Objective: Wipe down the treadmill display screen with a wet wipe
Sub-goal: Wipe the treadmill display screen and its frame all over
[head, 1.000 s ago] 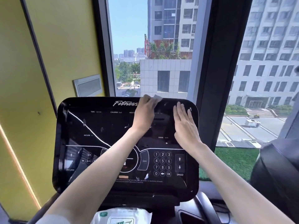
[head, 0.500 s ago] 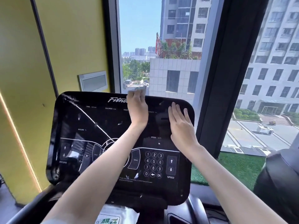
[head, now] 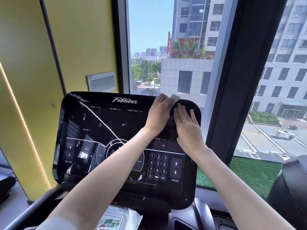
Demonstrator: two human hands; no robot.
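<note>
The black treadmill display screen [head: 103, 130] fills the middle of the view, glossy, with a "Fitness" logo along its top and a number keypad at the lower right. My left hand [head: 160, 113] presses a white wet wipe [head: 175, 97] against the screen's upper right area; only a corner of the wipe shows past my fingers at the top edge. My right hand [head: 187, 127] lies flat on the screen just to the right, fingers spread and touching the left hand's side. It holds nothing.
A wet wipe pack [head: 114, 221] with a green label lies below the console. A yellow wall [head: 49, 47] stands at the left, a large window [head: 166, 47] with a dark frame post [head: 240, 80] behind. A dark rounded object [head: 290, 188] sits at the right.
My left hand slid the wipe along the top edge, first left, then right until it touches my right hand. The view shifted too, and the console now sits lower and larger.
</note>
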